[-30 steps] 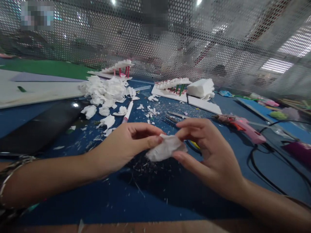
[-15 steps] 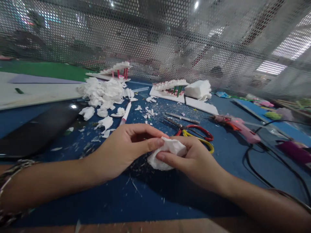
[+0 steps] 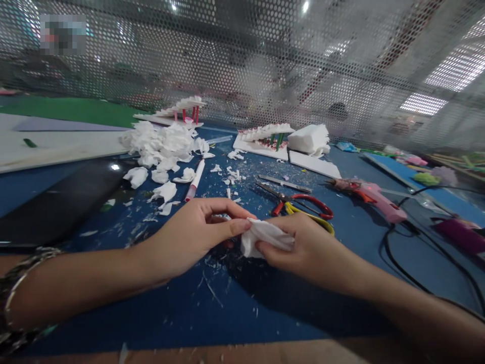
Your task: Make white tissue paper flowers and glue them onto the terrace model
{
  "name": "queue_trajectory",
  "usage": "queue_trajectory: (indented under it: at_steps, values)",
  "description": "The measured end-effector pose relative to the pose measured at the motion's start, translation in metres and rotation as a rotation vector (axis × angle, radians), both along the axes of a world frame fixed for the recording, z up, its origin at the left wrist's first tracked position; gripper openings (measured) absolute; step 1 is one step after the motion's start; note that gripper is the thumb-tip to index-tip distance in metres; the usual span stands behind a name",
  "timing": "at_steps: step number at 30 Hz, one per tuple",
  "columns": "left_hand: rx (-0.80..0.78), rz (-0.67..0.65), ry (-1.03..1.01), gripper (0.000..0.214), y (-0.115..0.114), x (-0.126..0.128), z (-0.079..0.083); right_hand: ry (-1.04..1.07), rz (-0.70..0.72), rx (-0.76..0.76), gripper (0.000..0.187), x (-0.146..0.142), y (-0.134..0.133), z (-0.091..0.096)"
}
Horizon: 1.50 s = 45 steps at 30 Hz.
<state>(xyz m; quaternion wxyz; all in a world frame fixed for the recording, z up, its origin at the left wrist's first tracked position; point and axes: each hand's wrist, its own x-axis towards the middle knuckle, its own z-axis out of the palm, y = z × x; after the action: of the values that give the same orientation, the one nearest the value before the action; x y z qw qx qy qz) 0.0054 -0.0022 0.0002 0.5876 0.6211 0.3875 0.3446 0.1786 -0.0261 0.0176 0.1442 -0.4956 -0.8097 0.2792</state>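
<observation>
Betw. hands, tissue lengthwise approx. L-R

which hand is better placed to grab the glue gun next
Probably the right hand: the glue gun lies on that side, nearer to it. Both hands grip the white piece, but the left hand pinches its edge and could likely hold it alone.

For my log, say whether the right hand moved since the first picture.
Yes: against the scissors, the right hand moved lower in view, uncovering more of them.
</observation>
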Motion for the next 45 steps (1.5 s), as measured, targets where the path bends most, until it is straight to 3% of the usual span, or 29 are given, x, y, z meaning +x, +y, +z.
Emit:
queue_trajectory:
  at_steps: [2,6,10,15,28,39,45]
  values:
    - [0.005,0.0,0.012,0.005,0.0001,-0.0003,0.0007,0.027,0.001,0.086,0.004,0.0006,-0.001,-0.0012]
    - [0.021,0.0,0.021,0.005,0.0019,-0.0011,0.001,0.191,-0.012,0.395,0.031,0.0034,-0.0035,-0.0039]
    - [0.021,-0.029,0.012,0.004,0.0034,-0.0015,-0.0002,0.294,0.052,0.547,0.026,0.0037,-0.0049,-0.0058]
    - [-0.039,-0.069,-0.065,0.003,0.0028,-0.0008,-0.0012,0.185,0.208,0.62,0.011,0.0013,-0.005,-0.0025]
    - [-0.221,-0.114,-0.179,0.013,0.0038,-0.0011,-0.0035,0.042,0.216,0.726,0.014,0.0072,-0.0069,-0.0014]
    - [-0.177,-0.153,-0.182,0.01,0.0022,0.0008,-0.0066,0.088,0.167,0.705,0.005,0.0044,-0.0074,-0.0008]
    - [-0.164,-0.11,-0.188,0.008,-0.0037,0.0031,-0.0048,0.098,0.098,0.699,0.007,0.0008,-0.0066,-0.0029]
